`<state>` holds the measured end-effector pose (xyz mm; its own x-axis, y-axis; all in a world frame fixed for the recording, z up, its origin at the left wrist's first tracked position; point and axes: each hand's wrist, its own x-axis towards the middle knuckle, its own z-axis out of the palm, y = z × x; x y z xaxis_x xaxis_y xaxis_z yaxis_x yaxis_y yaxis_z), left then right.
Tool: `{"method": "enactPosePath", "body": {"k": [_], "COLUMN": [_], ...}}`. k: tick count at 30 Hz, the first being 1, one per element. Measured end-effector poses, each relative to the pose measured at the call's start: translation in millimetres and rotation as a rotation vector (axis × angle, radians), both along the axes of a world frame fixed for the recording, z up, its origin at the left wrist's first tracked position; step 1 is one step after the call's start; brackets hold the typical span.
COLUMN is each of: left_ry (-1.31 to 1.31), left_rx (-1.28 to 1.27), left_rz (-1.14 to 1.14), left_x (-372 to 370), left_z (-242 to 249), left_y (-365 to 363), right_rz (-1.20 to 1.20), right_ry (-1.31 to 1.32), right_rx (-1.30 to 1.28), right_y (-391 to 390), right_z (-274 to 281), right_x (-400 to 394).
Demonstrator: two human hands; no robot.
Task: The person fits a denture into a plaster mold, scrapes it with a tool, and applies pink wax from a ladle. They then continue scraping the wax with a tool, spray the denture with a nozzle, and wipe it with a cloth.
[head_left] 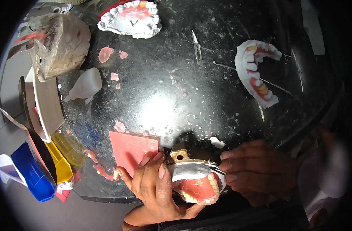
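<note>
At the lower middle, my left hand [156,192] is wrapped round a dental model [189,171] of white plaster on a brass-coloured metal frame [180,157]. A pink denture base with a row of cream teeth [201,188] sits on the model. My right hand [257,169] is at the model's right side, its fingers bent together around a thin dark tool [217,169] whose tip touches the plaster edge. A pink wax sheet [133,150] lies just left of the model, partly behind my left fingers.
Two plaster models with teeth [131,19] [253,73] lie at the top and right. A scalpel blade [197,48] and thin metal tools are between them. Pink wax scraps, a translucent bottle [85,84], a wrapped block [60,46], and blue [31,173] and yellow containers [58,158] are left.
</note>
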<state>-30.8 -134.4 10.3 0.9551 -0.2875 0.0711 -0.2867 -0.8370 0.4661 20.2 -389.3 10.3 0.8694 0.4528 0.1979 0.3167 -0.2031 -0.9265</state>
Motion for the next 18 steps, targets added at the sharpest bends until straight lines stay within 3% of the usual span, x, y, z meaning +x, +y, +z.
{"method": "enactPosePath", "body": {"k": [8,18], "left_ry": [0.073,0.063], "left_rx": [0.137,0.050], "left_rz": [-0.134,-0.094], "left_x": [3.2,3.6], "left_z": [11.9,10.4], "left_y": [10.3,3.5], "right_rz": [0.102,-0.004], "right_ry": [-0.046,0.005], "right_rx": [-0.005,-0.025], "right_y": [-5.3,3.3], "right_z": [-1.2,0.9], "right_x": [4.1,-0.2]}}
